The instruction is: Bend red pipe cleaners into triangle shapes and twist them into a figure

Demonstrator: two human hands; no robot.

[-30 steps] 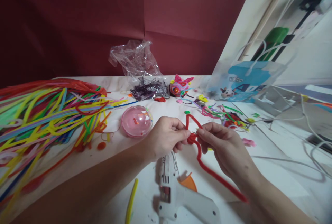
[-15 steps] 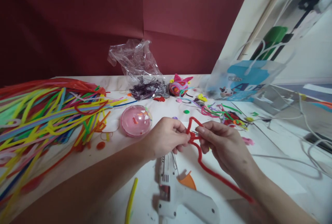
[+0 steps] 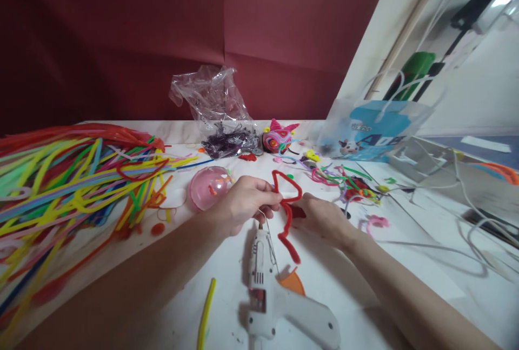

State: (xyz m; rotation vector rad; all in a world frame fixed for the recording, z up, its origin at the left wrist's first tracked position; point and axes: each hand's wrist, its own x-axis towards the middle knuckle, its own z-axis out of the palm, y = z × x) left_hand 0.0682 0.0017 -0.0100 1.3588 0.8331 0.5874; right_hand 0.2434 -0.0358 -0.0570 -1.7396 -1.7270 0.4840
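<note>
A red pipe cleaner (image 3: 288,221) is bent into a triangular loop at the top, with a wavy tail hanging below. My left hand (image 3: 249,204) pinches it at the loop's lower left corner. Just right of the pipe cleaner, my right hand (image 3: 324,221) is closed, fingers mostly hidden; a dark red piece shows at its fingertips, too unclear to name. Below both hands a white glue gun (image 3: 259,285) lies on the table, its nozzle pointing away from me near my left fingers. An orange piece (image 3: 292,283) sits beside the gun's trigger side.
Many coloured pipe cleaners (image 3: 93,177) spread over the left side. A pink transparent dome (image 3: 208,188) stands beside my left forearm. Behind are a clear plastic bag (image 3: 213,93), a pink decorated ball (image 3: 279,136) and a blue-white carrier bag (image 3: 365,128). White cables (image 3: 466,207) trail at right.
The red pipe cleaner's loop has shifted left and up, and its tail now hangs down instead of stretching right. My right hand has let go of the loop and moved slightly lower.
</note>
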